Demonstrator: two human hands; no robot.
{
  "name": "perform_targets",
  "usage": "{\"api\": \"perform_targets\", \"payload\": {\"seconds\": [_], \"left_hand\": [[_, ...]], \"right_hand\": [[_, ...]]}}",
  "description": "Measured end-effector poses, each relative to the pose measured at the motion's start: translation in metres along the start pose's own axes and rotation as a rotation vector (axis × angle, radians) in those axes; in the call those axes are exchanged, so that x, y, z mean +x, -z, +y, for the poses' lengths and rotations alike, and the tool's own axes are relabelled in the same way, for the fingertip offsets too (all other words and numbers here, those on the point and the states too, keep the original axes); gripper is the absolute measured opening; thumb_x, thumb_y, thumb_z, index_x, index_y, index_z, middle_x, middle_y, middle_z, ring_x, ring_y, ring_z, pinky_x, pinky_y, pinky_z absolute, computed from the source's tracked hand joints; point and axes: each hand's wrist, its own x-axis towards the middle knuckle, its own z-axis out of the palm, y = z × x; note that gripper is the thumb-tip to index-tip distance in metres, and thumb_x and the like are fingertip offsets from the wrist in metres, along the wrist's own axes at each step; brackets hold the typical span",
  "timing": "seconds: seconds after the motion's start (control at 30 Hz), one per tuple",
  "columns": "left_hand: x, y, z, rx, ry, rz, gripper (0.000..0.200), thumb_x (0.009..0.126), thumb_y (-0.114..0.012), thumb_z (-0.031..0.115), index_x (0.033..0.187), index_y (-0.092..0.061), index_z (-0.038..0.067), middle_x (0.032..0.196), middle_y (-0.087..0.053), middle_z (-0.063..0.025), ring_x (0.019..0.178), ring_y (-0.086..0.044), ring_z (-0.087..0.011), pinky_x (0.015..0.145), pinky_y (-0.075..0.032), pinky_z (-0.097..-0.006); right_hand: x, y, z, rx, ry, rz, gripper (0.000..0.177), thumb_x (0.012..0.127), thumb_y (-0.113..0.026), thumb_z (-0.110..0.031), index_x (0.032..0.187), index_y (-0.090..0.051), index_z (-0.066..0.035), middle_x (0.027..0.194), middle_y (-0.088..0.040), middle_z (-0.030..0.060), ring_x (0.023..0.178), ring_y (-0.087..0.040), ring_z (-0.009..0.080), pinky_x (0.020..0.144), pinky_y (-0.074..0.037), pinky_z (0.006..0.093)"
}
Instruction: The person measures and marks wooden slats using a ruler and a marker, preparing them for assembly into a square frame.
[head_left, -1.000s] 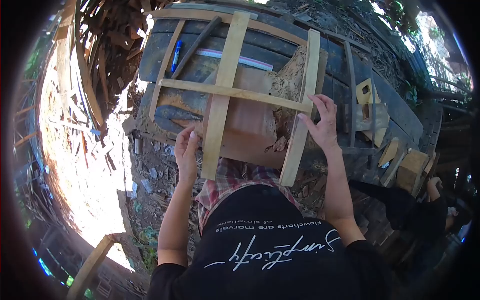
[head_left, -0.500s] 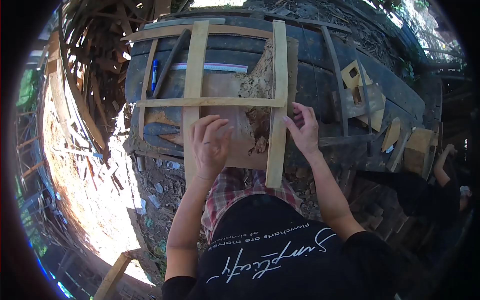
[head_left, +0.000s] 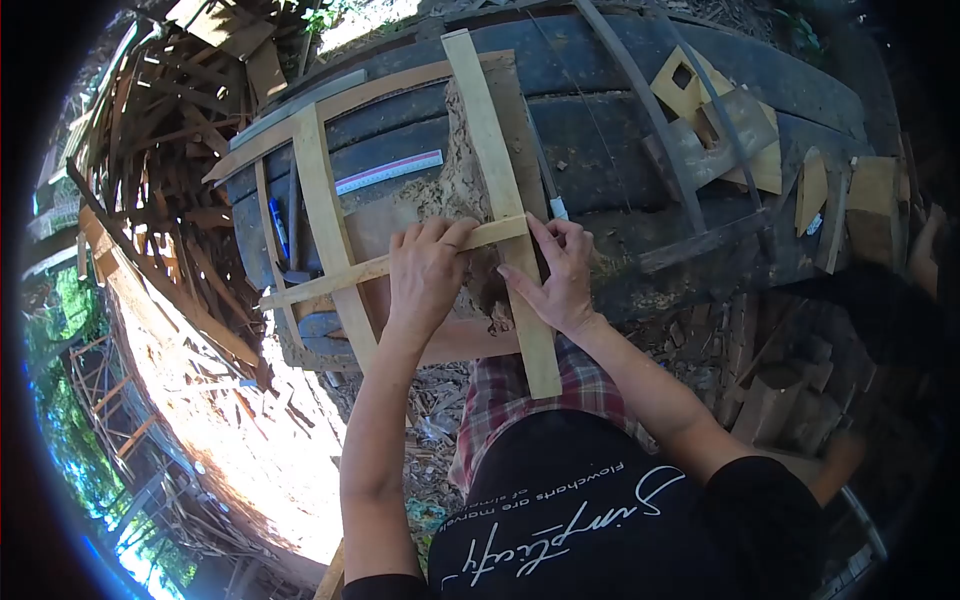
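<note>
A thin wooden strip (head_left: 372,271) lies crosswise over two longer wooden slats, a left slat (head_left: 322,190) and a right slat (head_left: 484,130). My left hand (head_left: 428,275) is closed over the strip between the slats, its fingers bent across the top. At the strip's right end is my right hand (head_left: 562,280). Its fingertips press by that end and along the right slat's edge, while the thumb rests on the slat's face. Beneath the slats is a brown board (head_left: 470,340) with a rough, bark-like piece of wood (head_left: 462,170).
A dark plank bench (head_left: 580,120) carries a white and pink ruler (head_left: 390,172), a blue marker (head_left: 278,228) and cut wood pieces (head_left: 738,125). Scrap wood (head_left: 190,130) is heaped at the left. Another person's arm (head_left: 838,468) shows at the lower right.
Both hands have come down onto the wood, the left closing on the strip and the right reaching its end. The strip now lies slanted in view; the camera's view has shifted and turned.
</note>
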Motion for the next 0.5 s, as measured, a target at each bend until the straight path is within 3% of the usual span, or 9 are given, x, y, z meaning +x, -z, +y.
{"api": "perform_targets", "payload": {"seconds": [0.5], "left_hand": [[-0.001, -0.014, 0.001, 0.037, 0.022, 0.093, 0.040, 0.066, -0.071, 0.011, 0.104, -0.060, 0.019, 0.090, -0.060, 0.0013, 0.085, -0.057, -0.0196, 0.080, -0.037, -0.0354]], "right_hand": [[0.008, -0.002, 0.004, 0.054, 0.013, 0.049, 0.059, 0.074, -0.077, -0.027, 0.126, -0.056, -0.007, 0.101, -0.049, 0.0082, 0.093, -0.043, 0.0254, 0.084, -0.035, 0.0380]]}}
